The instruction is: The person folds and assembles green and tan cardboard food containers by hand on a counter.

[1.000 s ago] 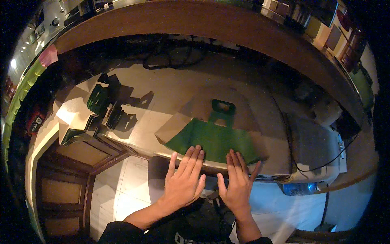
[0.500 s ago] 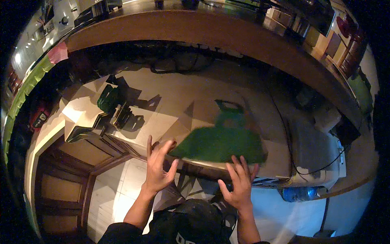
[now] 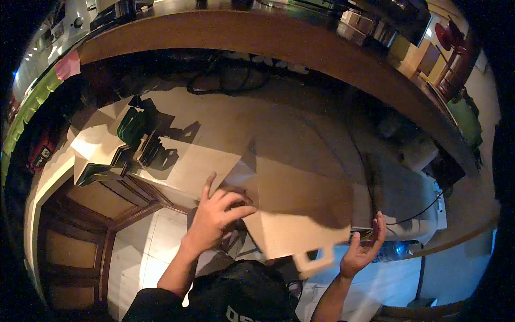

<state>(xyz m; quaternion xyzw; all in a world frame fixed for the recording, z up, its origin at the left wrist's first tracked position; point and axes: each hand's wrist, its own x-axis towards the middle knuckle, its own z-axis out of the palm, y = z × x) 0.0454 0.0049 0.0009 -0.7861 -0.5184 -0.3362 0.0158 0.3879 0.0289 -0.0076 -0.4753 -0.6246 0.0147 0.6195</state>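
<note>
A tan cardboard piece (image 3: 298, 231) with a cut-out handle (image 3: 314, 260) lies at the front edge of the work surface, its handle end toward me and hanging past the edge. My left hand (image 3: 217, 217) is at its left edge, fingers apart and partly bent, the fingertips over or against the board; its thumb is hidden. Beside the right edge, my right hand (image 3: 365, 249) is open, with the thumb apart and the fingers pointing up. The handle end is slightly blurred. At the left stand several dark green folded pieces (image 3: 134, 126).
Beside the green pieces is a pale carton (image 3: 96, 142). A raised wooden counter (image 3: 241, 32) curves across the far side, with dark cables (image 3: 230, 83) beneath it. Another cable (image 3: 370, 172) runs down the right. A blue bottle (image 3: 394, 251) is beyond my right hand.
The green face with its handle pointing away no longer shows; a tan face with the handle toward me does. My right hand moved right and outward; the left moved slightly right.
</note>
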